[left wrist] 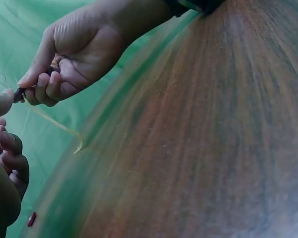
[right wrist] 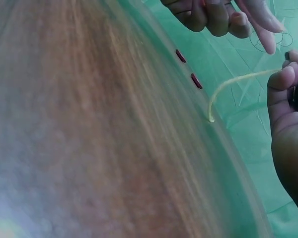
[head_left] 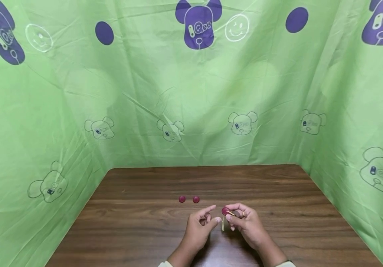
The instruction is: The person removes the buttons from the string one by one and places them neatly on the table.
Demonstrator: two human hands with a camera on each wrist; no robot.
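My right hand (head_left: 249, 226) pinches a round dark-red button (head_left: 225, 211) between thumb and fingers, above the table. A yellow cord (head_left: 223, 224) comes from the button, and its loose end hangs below the fingers; the right wrist view shows this cord (right wrist: 233, 81) curving down to its tip. Something dark (head_left: 236, 214) is partly hidden within the right fingers. Just left of the button is my left hand (head_left: 196, 227), index finger extended and thumb apart from it, the other fingers bent. Nothing shows between its fingertips.
Two more dark-red buttons (head_left: 189, 199) lie side by side on the wooden table (head_left: 138, 222), beyond the left hand. A green printed cloth (head_left: 208, 144) hangs around the table's back and sides.
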